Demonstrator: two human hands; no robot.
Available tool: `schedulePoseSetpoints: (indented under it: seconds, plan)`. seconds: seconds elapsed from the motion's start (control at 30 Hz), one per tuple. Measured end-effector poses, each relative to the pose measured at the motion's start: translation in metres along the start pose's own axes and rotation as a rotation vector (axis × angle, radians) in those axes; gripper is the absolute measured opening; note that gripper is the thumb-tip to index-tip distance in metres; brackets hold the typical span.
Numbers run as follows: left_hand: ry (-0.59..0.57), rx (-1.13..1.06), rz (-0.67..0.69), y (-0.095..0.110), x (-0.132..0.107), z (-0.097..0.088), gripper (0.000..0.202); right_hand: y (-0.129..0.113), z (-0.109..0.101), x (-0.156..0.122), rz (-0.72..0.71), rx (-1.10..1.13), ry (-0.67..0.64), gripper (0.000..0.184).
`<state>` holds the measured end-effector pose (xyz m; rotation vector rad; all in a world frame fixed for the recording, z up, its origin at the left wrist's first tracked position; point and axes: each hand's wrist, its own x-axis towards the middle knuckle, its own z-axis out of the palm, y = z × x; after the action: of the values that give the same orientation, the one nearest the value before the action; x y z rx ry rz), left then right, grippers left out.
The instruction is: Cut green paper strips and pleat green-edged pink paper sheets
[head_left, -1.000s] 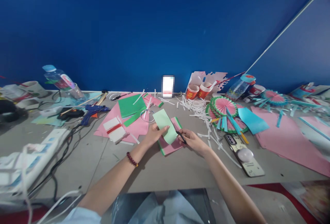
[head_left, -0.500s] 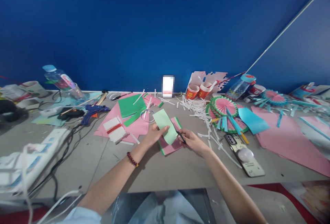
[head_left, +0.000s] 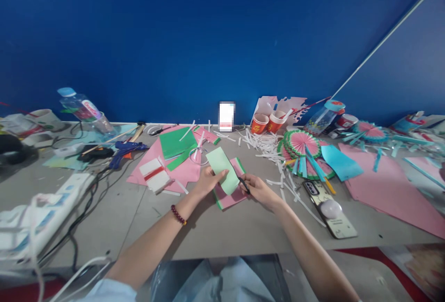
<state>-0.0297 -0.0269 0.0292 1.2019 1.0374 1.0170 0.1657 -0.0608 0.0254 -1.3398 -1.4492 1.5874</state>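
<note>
My left hand [head_left: 211, 180] pinches a pale green sheet of paper [head_left: 222, 167], thumb on top, tilted above the desk. A pair of dark-handled scissors [head_left: 244, 185] is in my right hand [head_left: 260, 191], closed around the handles. The scissors meet the right edge of the pale green paper; their blades are mostly hidden. Under the paper lies a pink piece with green edges [head_left: 233, 198]. Left of my hands, a white block with a red band [head_left: 155, 175] rests on pink paper [head_left: 190, 175], with a green sheet [head_left: 178, 141] behind it.
White paper strips [head_left: 266, 143] lie heaped near red paper cups [head_left: 260, 124]. On the right are watermelon-patterned paper fans [head_left: 301, 144], a phone [head_left: 342, 225] and a large pink sheet [head_left: 385, 186]. A blue glue gun [head_left: 125, 149], cables and a power strip [head_left: 66, 209] occupy the left.
</note>
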Motion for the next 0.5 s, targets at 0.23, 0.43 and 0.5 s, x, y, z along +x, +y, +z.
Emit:
schedulePoseSetpoints:
  seconds: [0.23, 0.43, 0.5]
  plan:
    - [-0.022, 0.025, 0.029, -0.0054, 0.0024, -0.0028, 0.045, -0.0002, 0.0010, 0.0000, -0.007, -0.002, 0.008, 0.020]
    - [-0.021, 0.010, 0.012, -0.0075, 0.0025, -0.0028, 0.042, 0.0008, 0.0011, 0.0001, -0.021, 0.037, 0.005, 0.025]
    - [-0.024, 0.002, 0.008, -0.0081, 0.0028, -0.0027, 0.042, 0.0021, 0.0006, 0.0005, -0.023, 0.047, -0.004, 0.030]
